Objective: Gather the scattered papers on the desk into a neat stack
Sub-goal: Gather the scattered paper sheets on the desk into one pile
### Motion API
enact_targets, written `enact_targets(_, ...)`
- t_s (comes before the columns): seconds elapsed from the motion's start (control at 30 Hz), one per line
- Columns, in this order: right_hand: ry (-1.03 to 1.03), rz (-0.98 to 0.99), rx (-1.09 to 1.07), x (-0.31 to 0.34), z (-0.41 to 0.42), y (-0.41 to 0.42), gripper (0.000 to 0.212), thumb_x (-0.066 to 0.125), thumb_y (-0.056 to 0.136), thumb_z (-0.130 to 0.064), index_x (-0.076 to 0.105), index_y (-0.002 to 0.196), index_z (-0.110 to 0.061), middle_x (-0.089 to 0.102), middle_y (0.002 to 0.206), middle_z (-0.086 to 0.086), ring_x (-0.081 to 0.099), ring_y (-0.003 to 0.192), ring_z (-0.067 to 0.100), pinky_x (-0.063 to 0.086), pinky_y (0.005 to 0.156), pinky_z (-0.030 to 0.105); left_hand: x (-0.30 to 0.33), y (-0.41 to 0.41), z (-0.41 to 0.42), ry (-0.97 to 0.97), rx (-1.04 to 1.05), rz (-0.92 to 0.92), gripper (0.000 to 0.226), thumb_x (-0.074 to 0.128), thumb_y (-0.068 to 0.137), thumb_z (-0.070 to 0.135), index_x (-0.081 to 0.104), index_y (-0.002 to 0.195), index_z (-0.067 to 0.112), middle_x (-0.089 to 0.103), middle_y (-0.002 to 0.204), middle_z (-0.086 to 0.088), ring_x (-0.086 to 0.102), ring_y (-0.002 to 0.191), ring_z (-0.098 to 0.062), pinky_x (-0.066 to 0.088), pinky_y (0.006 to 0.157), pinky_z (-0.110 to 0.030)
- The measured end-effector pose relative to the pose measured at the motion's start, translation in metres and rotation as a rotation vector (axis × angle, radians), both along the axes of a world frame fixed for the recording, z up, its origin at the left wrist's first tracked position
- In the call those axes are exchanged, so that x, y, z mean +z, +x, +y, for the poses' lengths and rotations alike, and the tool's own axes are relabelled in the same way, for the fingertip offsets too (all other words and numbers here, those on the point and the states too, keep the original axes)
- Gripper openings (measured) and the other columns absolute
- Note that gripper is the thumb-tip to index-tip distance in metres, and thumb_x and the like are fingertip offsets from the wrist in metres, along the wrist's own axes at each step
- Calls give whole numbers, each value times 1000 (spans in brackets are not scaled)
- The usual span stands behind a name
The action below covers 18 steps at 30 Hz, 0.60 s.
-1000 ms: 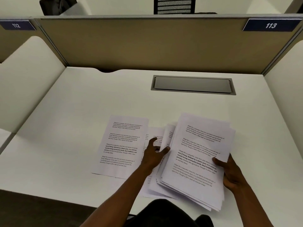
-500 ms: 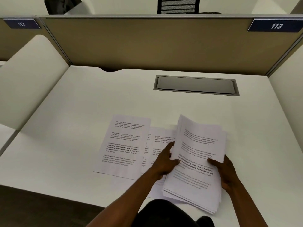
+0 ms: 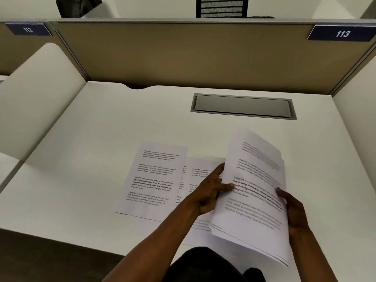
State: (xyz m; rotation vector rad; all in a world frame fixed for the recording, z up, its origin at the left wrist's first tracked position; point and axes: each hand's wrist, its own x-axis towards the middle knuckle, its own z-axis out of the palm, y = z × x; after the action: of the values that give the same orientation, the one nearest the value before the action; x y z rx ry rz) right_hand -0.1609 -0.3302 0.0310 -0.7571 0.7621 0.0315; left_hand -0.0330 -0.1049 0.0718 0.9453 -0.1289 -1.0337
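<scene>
A thick bundle of printed white papers [image 3: 256, 192] is raised off the white desk [image 3: 81, 159], tilted up toward me. My left hand [image 3: 209, 192] grips its left edge, thumb on the front. My right hand [image 3: 293, 208] grips its right edge. One loose printed sheet [image 3: 154, 178] lies flat on the desk to the left. Two or three more sheets [image 3: 200, 169] lie partly under my left hand and the bundle, overlapping each other.
A grey cable flap [image 3: 243, 106] is set into the desk behind the papers. A tan partition [image 3: 183, 53] with number plates 112 and 113 closes the back. White side panels [image 3: 34, 98] stand left and right. The desk's front edge is near my body.
The bundle has been lifted off the desk and tilted upright. My left hand moved from the loose sheets onto the bundle's left edge, uncovering the sheets underneath.
</scene>
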Motion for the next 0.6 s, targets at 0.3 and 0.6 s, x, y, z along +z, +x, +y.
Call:
enact_targets(0.3, -277, 24, 81, 4, -16, 2, 50, 69, 83, -6, 62, 130, -20, 70, 123, 13, 66, 111, 38, 52, 93, 57, -27, 16, 58, 656, 153, -299, 55, 69, 92, 9, 52, 142, 24, 68, 126, -9, 71, 104, -24, 61, 86, -36)
enact_targets(0.6, -727, 139, 174, -6, -37, -1, 65, 70, 87, -3, 44, 144, -19, 57, 136, 12, 55, 123, 35, 44, 105, 56, -59, 6, 110, 1177, 249, -818, 53, 77, 83, 40, 62, 130, 21, 63, 127, -4, 59, 119, -23, 50, 101, -37)
